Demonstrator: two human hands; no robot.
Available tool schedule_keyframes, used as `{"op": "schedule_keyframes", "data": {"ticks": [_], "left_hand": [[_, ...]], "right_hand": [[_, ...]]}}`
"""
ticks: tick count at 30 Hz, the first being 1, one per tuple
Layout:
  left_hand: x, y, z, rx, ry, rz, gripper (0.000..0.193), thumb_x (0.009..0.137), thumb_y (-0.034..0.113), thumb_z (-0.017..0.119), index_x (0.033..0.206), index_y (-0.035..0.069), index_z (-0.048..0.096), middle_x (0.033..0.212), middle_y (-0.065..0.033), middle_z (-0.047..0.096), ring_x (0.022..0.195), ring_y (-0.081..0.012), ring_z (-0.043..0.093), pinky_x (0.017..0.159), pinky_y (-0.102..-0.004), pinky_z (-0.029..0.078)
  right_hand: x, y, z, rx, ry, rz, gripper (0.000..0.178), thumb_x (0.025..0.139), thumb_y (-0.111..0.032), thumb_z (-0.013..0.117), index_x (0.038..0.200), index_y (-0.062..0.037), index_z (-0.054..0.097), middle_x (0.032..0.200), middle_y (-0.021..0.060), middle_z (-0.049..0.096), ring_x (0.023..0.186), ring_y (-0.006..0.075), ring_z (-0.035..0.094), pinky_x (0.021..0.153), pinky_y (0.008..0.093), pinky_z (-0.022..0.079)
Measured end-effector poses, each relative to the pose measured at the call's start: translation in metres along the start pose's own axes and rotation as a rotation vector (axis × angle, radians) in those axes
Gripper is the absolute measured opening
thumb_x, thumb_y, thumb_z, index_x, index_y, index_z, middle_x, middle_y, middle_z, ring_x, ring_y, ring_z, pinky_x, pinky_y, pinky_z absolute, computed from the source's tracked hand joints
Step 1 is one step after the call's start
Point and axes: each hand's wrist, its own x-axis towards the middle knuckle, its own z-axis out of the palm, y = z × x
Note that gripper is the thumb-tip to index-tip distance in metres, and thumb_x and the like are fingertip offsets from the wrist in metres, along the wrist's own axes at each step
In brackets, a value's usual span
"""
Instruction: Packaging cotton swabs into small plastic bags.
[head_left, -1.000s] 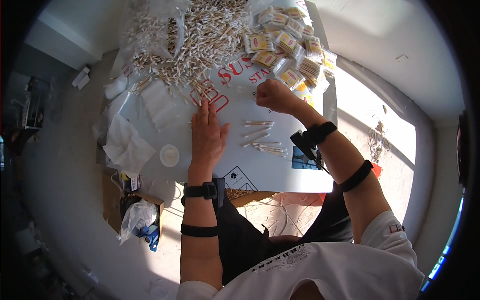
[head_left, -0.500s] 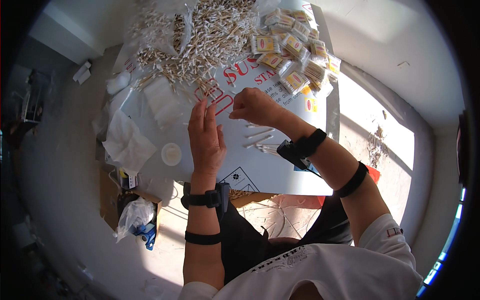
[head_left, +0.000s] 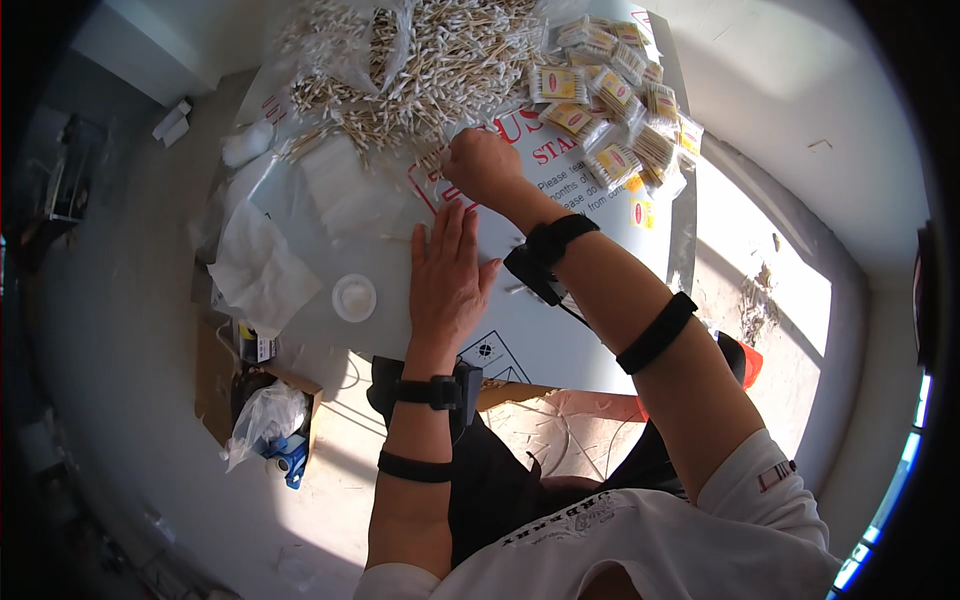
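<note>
Small yellow packets (head_left: 610, 100) piled at counter (head_left: 590, 330) far right corner. White round lid (head_left: 354, 297) nr left edge, crumpled white tissue (head_left: 262, 268) beside it. Clear plastic bag (head_left: 262, 420) on floor below.

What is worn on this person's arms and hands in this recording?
Both hands, left hand and right hand, are bare, without gloves. Each wrist carries a black strap with a small black box-shaped device, and a second plain black elastic band circles each forearm higher up. A short white shirt sleeve with a small striped tag covers the right upper arm.

Swab pile (head_left: 440, 60) behind hands, packets (head_left: 610, 90) right.
</note>
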Motion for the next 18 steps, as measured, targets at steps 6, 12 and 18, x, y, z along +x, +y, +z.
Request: {"op": "schedule_keyframes", "data": {"ticks": [6, 12, 18], "left_hand": [[-0.003, -0.004, 0.005, 0.012, 0.01, -0.009, 0.068, 0.089, 0.028, 0.065, 0.145, 0.005, 0.035, 0.152, -0.0125, 0.035, 0.142, -0.0293, 0.032, 0.115, -0.0541, 0.022], [-0.002, -0.017, 0.011, 0.151, 0.105, -0.071, 0.064, 0.088, 0.029, 0.066, 0.142, 0.005, 0.039, 0.151, -0.0116, 0.037, 0.142, -0.0297, 0.032, 0.111, -0.064, 0.022], [0.027, -0.002, -0.002, -0.09, 0.203, 0.042, 0.054, 0.074, 0.005, 0.075, 0.124, 0.006, 0.056, 0.128, -0.0113, 0.053, 0.125, -0.0312, 0.046, 0.1, -0.049, 0.038]], "right_hand": [[0.002, 0.034, -0.022, 0.3, -0.19, -0.052, 0.022, 0.069, -0.022, 0.074, 0.08, -0.0021, 0.072, 0.075, 0.0137, 0.069, 0.068, 0.024, 0.066, 0.062, 0.0369, 0.052], [-0.031, 0.069, -0.059, 0.229, -0.554, 0.026, 0.014, 0.069, -0.015, 0.073, 0.071, -0.0011, 0.07, 0.059, 0.0019, 0.06, 0.055, 0.0112, 0.055, 0.051, 0.0292, 0.044], [-0.058, 0.124, -0.057, 0.136, -0.39, -0.378, 0.008, 0.069, -0.011, 0.069, 0.067, -0.0031, 0.065, 0.061, 0.0094, 0.06, 0.056, 0.0222, 0.058, 0.055, 0.0346, 0.046]]}}
